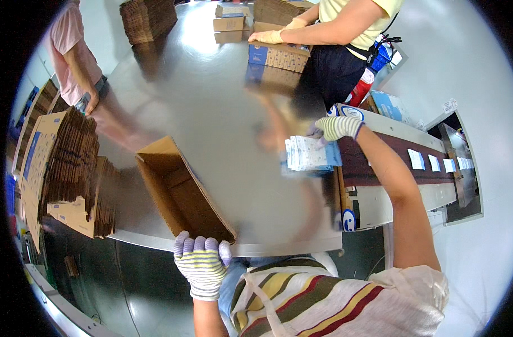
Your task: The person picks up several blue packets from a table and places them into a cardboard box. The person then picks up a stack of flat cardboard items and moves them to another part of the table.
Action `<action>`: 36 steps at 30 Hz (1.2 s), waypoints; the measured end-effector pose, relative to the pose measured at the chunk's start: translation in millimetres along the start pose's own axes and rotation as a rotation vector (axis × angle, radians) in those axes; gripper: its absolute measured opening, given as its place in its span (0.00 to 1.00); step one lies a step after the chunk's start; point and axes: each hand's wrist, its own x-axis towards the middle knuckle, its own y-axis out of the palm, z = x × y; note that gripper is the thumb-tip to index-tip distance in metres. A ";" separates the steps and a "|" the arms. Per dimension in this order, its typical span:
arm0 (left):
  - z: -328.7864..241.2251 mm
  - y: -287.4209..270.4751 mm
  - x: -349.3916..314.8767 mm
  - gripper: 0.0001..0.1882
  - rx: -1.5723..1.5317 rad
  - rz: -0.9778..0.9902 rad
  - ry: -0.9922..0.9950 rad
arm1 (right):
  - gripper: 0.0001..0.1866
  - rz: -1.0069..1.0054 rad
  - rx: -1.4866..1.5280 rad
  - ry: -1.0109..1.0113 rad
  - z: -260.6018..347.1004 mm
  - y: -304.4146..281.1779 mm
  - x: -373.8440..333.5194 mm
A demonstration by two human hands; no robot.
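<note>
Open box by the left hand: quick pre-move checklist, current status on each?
1. Open box mouth up, facing the camera: ok.
2. Left hand at the box's near end: ok.
3. Right hand on the packets: ok, touching; firmness of grip cannot tell.
4. Packets squared up: not ok, they overlap in a staggered row.
5. Co-worker apart from the open box: ok, working at another box across the table.
6. Base of the open box closed underneath: cannot tell, outer underside hidden.

We could read no words; a blue-and-white oval label (349,220) stood on the conveyor (374,202) below our right hand (338,128).
</note>
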 end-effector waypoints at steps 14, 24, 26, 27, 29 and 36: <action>2.3 -0.7 -4.4 0.07 -0.052 0.024 -0.020 | 0.39 -0.225 0.176 -0.032 143.6 157.2 -24.0; 5.5 -5.9 -7.1 0.09 -0.059 0.055 -0.026 | 0.29 -0.548 1.063 -0.342 202.6 133.0 -9.2; 5.4 -1.8 -6.8 0.09 -0.028 0.017 0.002 | 0.27 -0.803 0.594 -0.405 205.5 114.1 2.1; 3.2 -3.6 -4.5 0.09 -0.012 0.053 0.000 | 0.26 -0.877 0.525 -0.449 204.4 112.7 13.1; 0.0 0.1 -6.0 0.10 0.005 0.024 0.028 | 0.25 -0.914 0.466 -0.512 206.8 116.4 38.2; 5.9 -8.1 -16.6 0.14 0.030 0.097 0.079 | 0.27 -0.389 0.982 -0.790 307.7 46.0 32.0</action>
